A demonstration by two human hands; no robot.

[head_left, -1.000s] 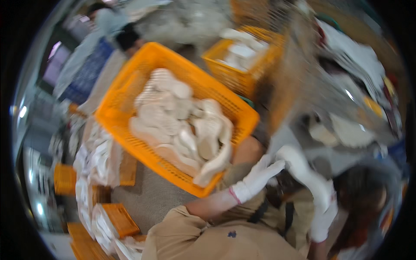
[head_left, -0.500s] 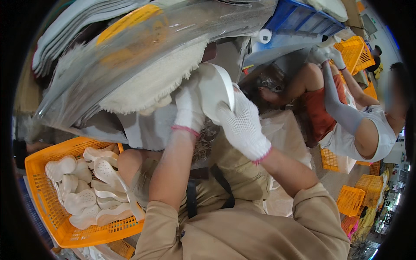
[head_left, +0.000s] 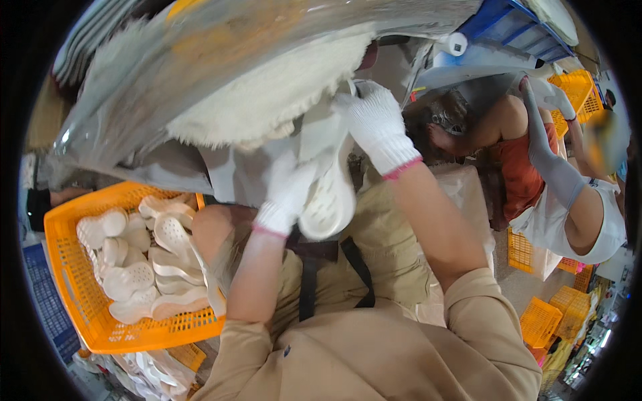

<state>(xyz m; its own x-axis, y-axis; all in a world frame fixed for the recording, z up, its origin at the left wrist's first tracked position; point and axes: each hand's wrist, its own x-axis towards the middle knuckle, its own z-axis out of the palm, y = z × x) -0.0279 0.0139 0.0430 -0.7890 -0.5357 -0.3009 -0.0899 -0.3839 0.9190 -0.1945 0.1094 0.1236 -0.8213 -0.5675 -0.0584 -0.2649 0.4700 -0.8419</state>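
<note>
A cream-white, foot-shaped insole (head_left: 332, 204) hangs lengthwise between my hands, its wide end with small holes pointing down toward my lap. My right hand (head_left: 376, 125), in a white knit glove, is closed on the insole's upper end. At the insole's left edge is my left hand (head_left: 291, 187), gloved the same way; it is smeared by motion and its fingers cannot be made out. Just beyond the hands lies a cream fleecy piece (head_left: 267, 103) with a ragged edge. More such insoles (head_left: 127, 281) lie heaped in an orange basket (head_left: 80, 304) on my left.
Clear plastic sheeting (head_left: 127, 117) covers the work surface ahead. A blue crate (head_left: 518, 30) stands at the far right. Another person (head_left: 562, 194) sits to the right, wearing grey sleeves. Orange crates (head_left: 540, 321) stand on the floor beyond. White pieces (head_left: 157, 367) lie below the basket.
The insole has turned from its smooth side to show its perforated end, now hanging lower. My left hand has come down along it; my right hand has moved up. The view has shifted slightly.
</note>
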